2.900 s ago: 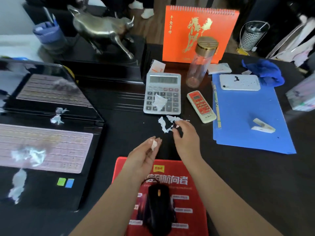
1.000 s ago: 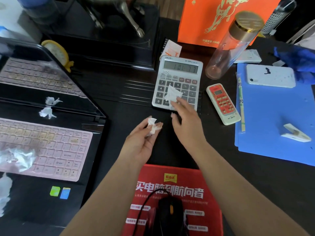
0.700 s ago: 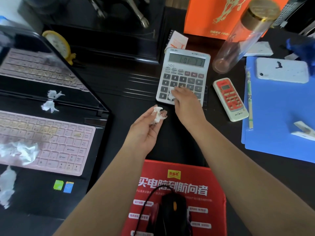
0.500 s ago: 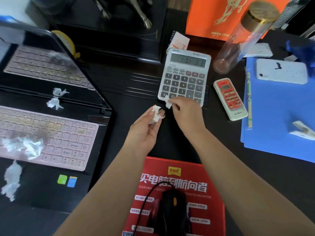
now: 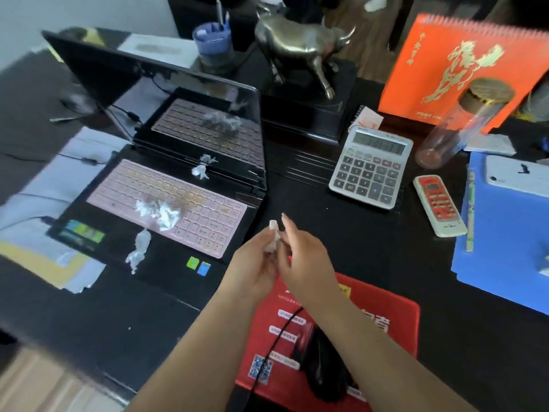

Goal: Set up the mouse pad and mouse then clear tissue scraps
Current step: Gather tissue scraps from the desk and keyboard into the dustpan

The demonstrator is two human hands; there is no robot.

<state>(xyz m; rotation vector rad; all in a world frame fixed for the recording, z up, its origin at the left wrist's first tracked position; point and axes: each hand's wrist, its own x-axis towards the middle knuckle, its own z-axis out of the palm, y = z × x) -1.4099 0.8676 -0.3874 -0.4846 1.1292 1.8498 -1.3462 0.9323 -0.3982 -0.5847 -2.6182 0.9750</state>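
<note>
The red mouse pad [image 5: 386, 316] lies at the desk's near edge with the black wired mouse [image 5: 323, 370] on it. Above the pad, my left hand [image 5: 255, 263] pinches a wad of white tissue scraps [image 5: 272, 239]. My right hand [image 5: 306, 263] presses against that same wad, fingers touching it. On the laptop [image 5: 166, 275] to the left lie more scraps: a crumpled one on the pink keyboard [image 5: 160, 212], a long one on the palm rest [image 5: 138, 254], and a small one by the hinge [image 5: 202, 171]. The calculator [image 5: 371, 168] has no tissue on it.
A red-and-white remote [image 5: 439, 206] lies right of the calculator, then a blue folder [image 5: 505, 233] with a white phone [image 5: 517, 176]. Behind stand a clear bottle [image 5: 457, 126], an orange calendar [image 5: 457, 66], a brass bull statue [image 5: 300, 52] and a pen cup [image 5: 212, 46]. Papers [image 5: 38, 221] lie under the laptop's left side.
My right hand lifted the scrap off the calculator and brought it back to my left hand's wad. The view swung left, showing more of the laptop.
</note>
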